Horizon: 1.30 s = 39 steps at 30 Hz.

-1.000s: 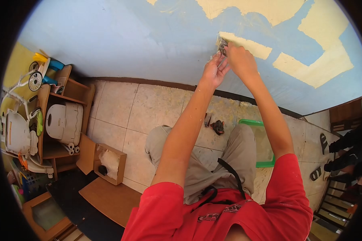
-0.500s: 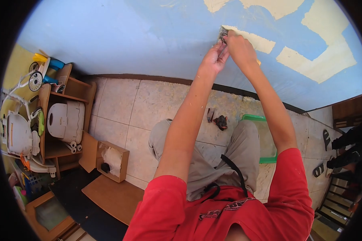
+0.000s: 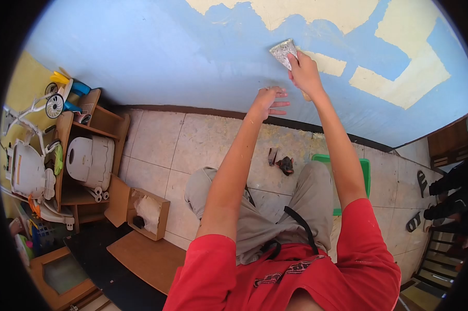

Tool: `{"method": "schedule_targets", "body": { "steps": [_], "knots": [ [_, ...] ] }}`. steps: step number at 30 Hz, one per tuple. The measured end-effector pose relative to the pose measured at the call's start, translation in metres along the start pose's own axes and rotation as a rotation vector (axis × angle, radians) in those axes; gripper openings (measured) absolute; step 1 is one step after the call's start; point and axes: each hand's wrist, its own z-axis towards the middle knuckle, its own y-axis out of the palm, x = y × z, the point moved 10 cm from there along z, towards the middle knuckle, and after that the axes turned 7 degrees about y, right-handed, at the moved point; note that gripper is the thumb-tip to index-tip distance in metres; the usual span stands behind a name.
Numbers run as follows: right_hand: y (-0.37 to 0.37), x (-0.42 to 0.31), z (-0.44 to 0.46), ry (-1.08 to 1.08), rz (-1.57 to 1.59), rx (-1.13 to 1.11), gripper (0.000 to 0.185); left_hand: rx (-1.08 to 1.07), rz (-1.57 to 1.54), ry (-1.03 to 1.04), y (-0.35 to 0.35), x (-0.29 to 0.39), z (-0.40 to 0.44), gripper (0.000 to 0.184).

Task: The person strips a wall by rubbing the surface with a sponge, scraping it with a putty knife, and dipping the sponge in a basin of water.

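My right hand (image 3: 305, 74) is closed around the handle of a paint scraper (image 3: 284, 53), whose broad, speckled metal blade points up and left against or close to the wall. Whether the blade touches the wall I cannot tell. Lower and to the left, my left hand (image 3: 270, 102) is empty with its fingers spread, near the wall. The blue wall (image 3: 140, 57) has peeled areas showing a cream layer (image 3: 400, 88) at the upper right and beside the scraper.
A green tray (image 3: 366, 179) sits by my right knee. A dark crumpled object (image 3: 285, 166) lies on the tiles near the wall. An open cardboard box (image 3: 161, 215) and a wooden shelf (image 3: 101, 111) are at left. Sandals (image 3: 413, 221) and a person's dark-clothed legs (image 3: 454, 179) show at right.
My hands were together at the scraper blade. Now the left hand has come away, down and left, with fingers spread, and the right hand holds the scraper with its blade in plain view.
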Motion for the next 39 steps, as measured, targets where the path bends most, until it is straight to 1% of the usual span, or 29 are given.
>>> {"method": "schedule_targets", "body": {
  "steps": [2,4,6,8,9,11,12,13,14,15,17,19,20,21,22,23,24,25,26,27,29,31,33,35,37,39],
  "knots": [
    [0.009,0.016,-0.007,0.308,0.227,-0.053,0.026,-0.003,0.031,-0.030,-0.005,-0.005,-0.011,0.038],
    [0.017,0.046,-0.023,0.156,0.071,0.196,0.028,-0.007,0.150,-0.037,-0.013,-0.002,-0.018,0.042],
    [0.057,0.107,-0.066,0.518,0.348,-0.001,0.027,0.030,0.213,-0.029,-0.028,0.003,-0.029,0.043],
    [0.086,0.141,-0.100,0.693,0.634,0.008,0.023,0.058,0.280,-0.016,-0.034,0.012,-0.028,0.044],
    [0.086,0.133,-0.098,0.693,0.643,0.011,0.023,0.095,0.279,-0.005,-0.039,0.015,-0.029,0.044],
    [0.084,0.118,-0.092,0.646,0.773,0.065,0.021,0.131,0.284,0.000,-0.045,0.017,-0.026,0.044],
    [0.079,0.110,-0.085,0.655,0.776,0.070,0.021,0.167,0.228,0.026,-0.044,0.022,-0.024,0.043],
    [0.074,0.097,-0.069,0.640,0.875,0.077,0.020,0.204,0.172,0.051,-0.045,0.027,-0.022,0.041],
    [0.071,0.085,-0.056,0.625,0.974,0.081,0.018,0.205,0.175,0.041,-0.043,0.027,-0.021,0.041],
    [0.069,0.077,-0.045,0.630,0.976,0.084,0.018,0.176,0.142,0.071,-0.037,0.034,-0.018,0.039],
    [0.074,0.071,-0.036,0.746,1.196,0.076,0.016,0.143,0.104,0.094,-0.022,0.046,-0.016,0.038],
    [0.064,0.057,-0.037,0.716,1.152,0.057,0.016,0.188,0.061,0.173,-0.015,0.065,-0.017,0.029],
    [0.057,0.048,-0.035,0.678,1.111,0.034,0.016,0.185,0.057,0.170,-0.010,0.071,-0.015,0.029],
    [0.055,0.046,-0.032,0.680,1.107,0.033,0.016,0.159,0.037,0.203,-0.005,0.079,-0.012,0.023],
    [0.052,0.042,-0.028,0.657,1.119,0.048,0.015,0.135,0.016,0.233,-0.001,0.085,-0.012,0.017],
    [0.049,0.039,-0.025,0.635,1.132,0.063,0.015,0.137,0.013,0.229,0.001,0.088,-0.011,0.017],
    [0.049,0.040,-0.025,0.641,1.129,0.064,0.015,0.148,-0.031,0.247,0.004,0.095,-0.013,0.012],
    [0.050,0.041,-0.025,0.669,1.190,0.069,0.015,0.157,-0.074,0.270,0.006,0.100,-0.013,0.008],
    [0.052,0.041,-0.026,0.698,1.252,0.071,0.014,0.158,-0.078,0.269,0.007,0.100,-0.011,0.008],
    [0.052,0.039,-0.026,0.701,1.251,0.068,0.014,0.179,-0.115,0.279,0.007,0.099,-0.009,0.006],
    [0.043,0.034,-0.022,0.623,1.237,0.102,0.014,0.197,-0.151,0.292,0.004,0.101,-0.005,0.005],
    [0.032,0.025,-0.020,0.604,1.220,0.123,0.015,0.139,-0.196,0.381,0.014,0.115,-0.009,0.007],
    [0.028,0.024,-0.020,0.583,1.207,0.148,0.015,0.140,-0.210,0.373,0.017,0.116,-0.010,0.009],
    [0.032,0.028,-0.023,0.599,1.177,0.126,0.014,0.139,-0.232,0.372,0.022,0.115,-0.014,0.011],
    [0.034,0.036,-0.039,0.617,1.175,0.120,0.014,0.198,-0.169,0.312,0.016,0.101,-0.018,0.008],
    [0.041,0.045,-0.050,0.642,1.173,0.106,0.014,0.211,-0.147,0.294,0.015,0.090,-0.016,0.009]
  ]
}}
